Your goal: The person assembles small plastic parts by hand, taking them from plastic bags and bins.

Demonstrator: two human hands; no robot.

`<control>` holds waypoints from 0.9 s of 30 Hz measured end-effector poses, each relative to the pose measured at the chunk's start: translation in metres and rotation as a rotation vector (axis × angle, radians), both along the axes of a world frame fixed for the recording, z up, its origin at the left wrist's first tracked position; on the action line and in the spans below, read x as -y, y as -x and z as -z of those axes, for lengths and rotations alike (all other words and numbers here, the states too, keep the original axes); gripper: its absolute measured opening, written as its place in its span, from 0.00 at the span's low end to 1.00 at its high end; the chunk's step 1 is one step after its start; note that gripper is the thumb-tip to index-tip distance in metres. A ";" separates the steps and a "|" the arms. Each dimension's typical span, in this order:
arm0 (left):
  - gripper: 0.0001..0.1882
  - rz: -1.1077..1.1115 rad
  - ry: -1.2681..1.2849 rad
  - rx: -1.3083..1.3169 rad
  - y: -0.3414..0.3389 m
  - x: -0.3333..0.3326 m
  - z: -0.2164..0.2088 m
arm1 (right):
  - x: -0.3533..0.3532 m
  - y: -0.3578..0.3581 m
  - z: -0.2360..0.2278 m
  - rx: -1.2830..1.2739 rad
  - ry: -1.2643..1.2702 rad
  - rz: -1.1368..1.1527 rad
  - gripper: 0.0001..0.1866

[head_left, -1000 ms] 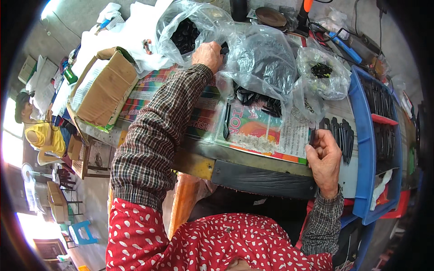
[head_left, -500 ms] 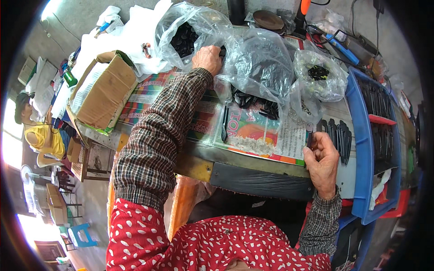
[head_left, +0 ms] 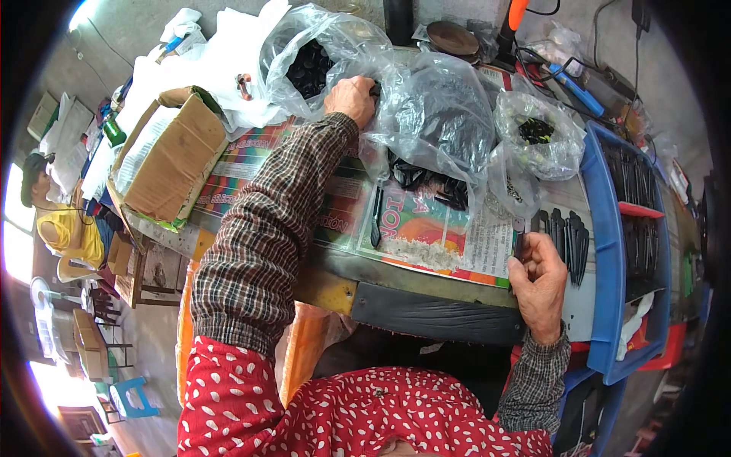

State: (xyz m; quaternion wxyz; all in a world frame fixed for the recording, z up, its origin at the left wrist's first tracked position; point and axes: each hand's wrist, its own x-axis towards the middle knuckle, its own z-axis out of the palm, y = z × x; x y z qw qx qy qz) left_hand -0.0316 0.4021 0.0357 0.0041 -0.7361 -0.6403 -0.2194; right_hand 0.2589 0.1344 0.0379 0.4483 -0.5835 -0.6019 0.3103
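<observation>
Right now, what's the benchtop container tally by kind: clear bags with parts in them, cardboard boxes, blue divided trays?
Clear bags with parts: 4 (left bag, middle bag, right bag, small front bag)
Cardboard box: 1
Blue divided tray: 1
Total: 6

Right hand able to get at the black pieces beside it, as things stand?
Likely yes: the right hand is close beside the black pieces, which lie uncovered; nothing visible blocks the way.
</observation>
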 end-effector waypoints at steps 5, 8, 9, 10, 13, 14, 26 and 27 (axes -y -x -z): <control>0.12 -0.034 -0.027 -0.021 -0.007 -0.002 0.002 | 0.001 0.000 0.000 -0.009 -0.003 0.005 0.14; 0.12 -0.049 -0.054 -0.044 -0.006 -0.003 0.006 | 0.000 0.001 0.000 -0.016 -0.001 0.002 0.14; 0.14 -0.055 -0.069 -0.058 -0.005 -0.002 0.006 | -0.001 0.001 0.000 -0.020 0.000 -0.004 0.14; 0.14 -0.055 -0.070 -0.057 -0.006 -0.001 0.006 | -0.001 0.000 0.000 -0.019 -0.001 -0.003 0.14; 0.13 -0.044 -0.071 -0.020 -0.007 0.001 0.004 | -0.001 -0.001 0.001 0.012 -0.008 0.002 0.14; 0.13 -0.043 -0.084 0.020 -0.006 0.002 0.004 | -0.001 -0.001 0.001 0.002 -0.011 0.004 0.14; 0.14 0.051 -0.178 0.509 0.025 0.031 -0.003 | 0.001 -0.001 0.000 -0.015 -0.009 0.013 0.13; 0.15 0.070 -0.187 0.521 0.026 0.036 -0.003 | 0.002 0.000 0.000 -0.017 -0.003 0.017 0.13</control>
